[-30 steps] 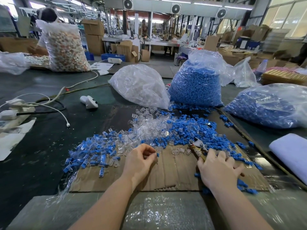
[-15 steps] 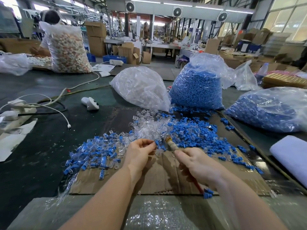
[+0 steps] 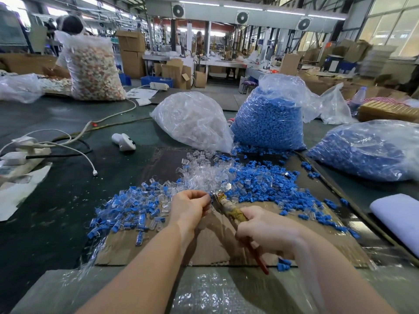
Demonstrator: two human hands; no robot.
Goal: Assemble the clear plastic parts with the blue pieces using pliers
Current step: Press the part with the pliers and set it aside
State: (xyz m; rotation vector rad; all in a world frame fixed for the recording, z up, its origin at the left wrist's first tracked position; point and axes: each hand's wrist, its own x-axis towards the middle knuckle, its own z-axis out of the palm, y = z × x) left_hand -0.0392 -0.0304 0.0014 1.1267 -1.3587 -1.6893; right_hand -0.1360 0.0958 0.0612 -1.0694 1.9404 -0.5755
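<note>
The right hand (image 3: pixel 265 230) is gripping the pliers (image 3: pixel 229 206); the left hand (image 3: pixel 189 207) fingers are pinching together at the tool's tip, the pinched part hidden.

I see a large factory hall. Round fans (image 3: pixel 241 17) sit in a pale duct (image 3: pixel 226 10) across the ceiling, with strip lights (image 3: pixel 243 7) above. Tall windows (image 3: pixel 390 26) fill the right wall and let in daylight. Cardboard boxes (image 3: pixel 131 53) stack up by grey work tables (image 3: pixel 222 62) farther back. A person (image 3: pixel 68 30) sits at the far left of my dark green desk (image 3: pixel 45 200).
</note>
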